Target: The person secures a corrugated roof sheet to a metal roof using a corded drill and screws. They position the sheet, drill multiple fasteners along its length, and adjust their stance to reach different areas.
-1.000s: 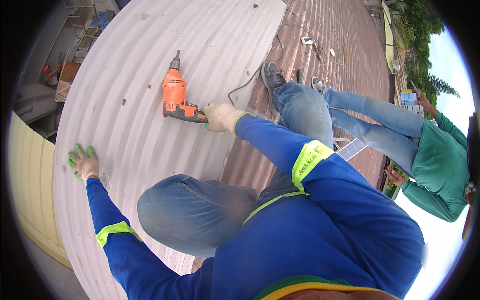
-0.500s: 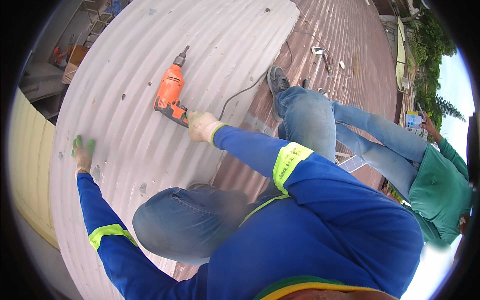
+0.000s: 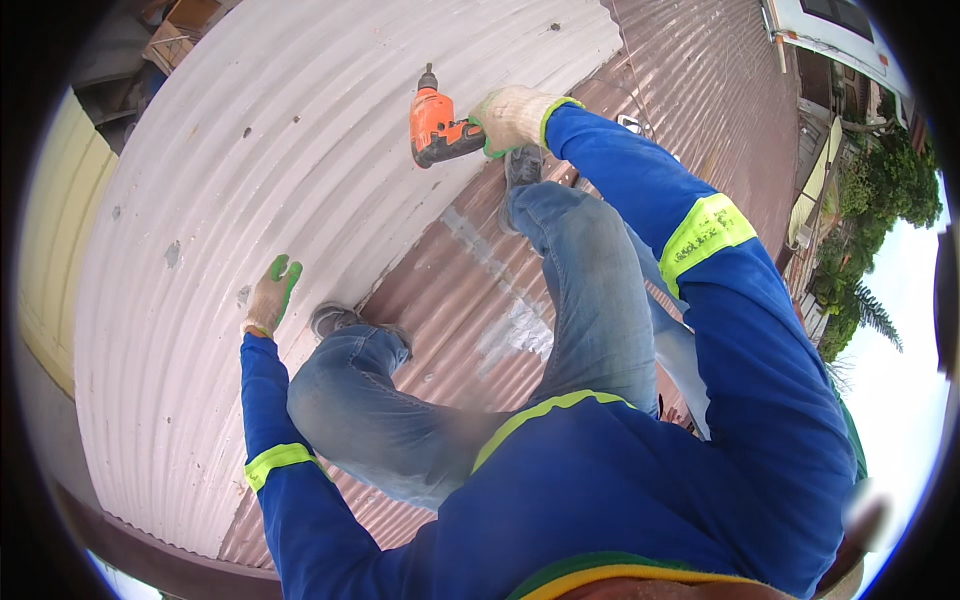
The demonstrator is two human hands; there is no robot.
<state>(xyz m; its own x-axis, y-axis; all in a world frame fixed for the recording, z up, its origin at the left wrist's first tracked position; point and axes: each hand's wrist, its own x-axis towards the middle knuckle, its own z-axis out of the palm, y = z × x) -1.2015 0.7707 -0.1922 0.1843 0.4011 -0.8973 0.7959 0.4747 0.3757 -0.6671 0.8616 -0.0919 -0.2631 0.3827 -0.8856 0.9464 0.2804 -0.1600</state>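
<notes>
My right hand (image 3: 517, 117), in a pale work glove with green fingertips, grips an orange and black power drill (image 3: 432, 118) by its handle. The drill is held over the pale grey corrugated sheet (image 3: 230, 190), its chuck toward the far side. Lower and to the left, my left hand (image 3: 268, 300) is in a matching glove, fingers stretched out and holding nothing. It is over the near part of the pale sheet, close to my left knee; whether it touches the metal I cannot tell.
Brown corrugated roofing (image 3: 465, 290) runs under my feet beside the pale sheet's edge. A white socket block (image 3: 629, 124) lies beyond my right wrist. Another person's jeans leg (image 3: 683, 370) shows behind my right arm. A yellow ribbed surface (image 3: 65, 220) borders the left; trees (image 3: 865, 190) stand right.
My right hand has carried the drill up and to the right. My left hand has come off its flat spread on the sheet and moved right. The view has shifted.
</notes>
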